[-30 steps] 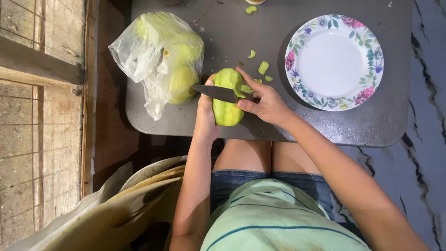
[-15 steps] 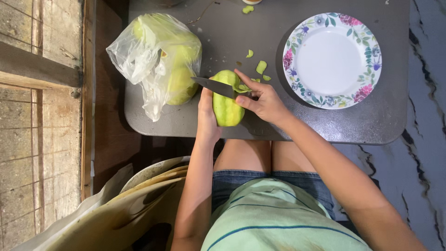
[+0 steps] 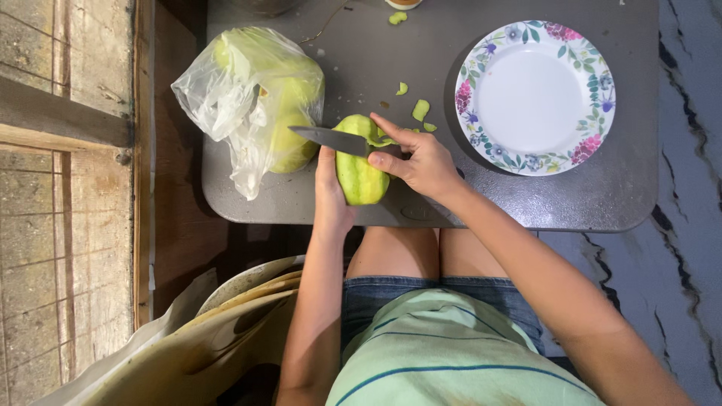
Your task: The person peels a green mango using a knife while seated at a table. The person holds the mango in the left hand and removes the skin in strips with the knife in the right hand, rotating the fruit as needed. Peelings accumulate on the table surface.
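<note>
While gripped from below by left hand (image 3: 329,188), green fruit (image 3: 359,174) upright between both hands at near table (image 3: 361,56) edge. Right hand (image 3: 423,164) clamped on knife (image 3: 329,140), blade laid across fruit top. Peel scraps (image 3: 420,110) just beyond right hand; flowered plate (image 3: 535,98) further right; bag of fruit (image 3: 256,94) left of hands.

A clear plastic bag (image 3: 252,101) of pale green fruit lies at the left end of the grey desk (image 3: 361,45). An empty white plate (image 3: 535,98) with a flowered rim sits well apart, at the right end. Between them lie a few green peel scraps (image 3: 420,110) — one more near the far edge. Wooden planks (image 3: 64,188) run along the left — dark-veined floor (image 3: 688,203) at the right.
</note>
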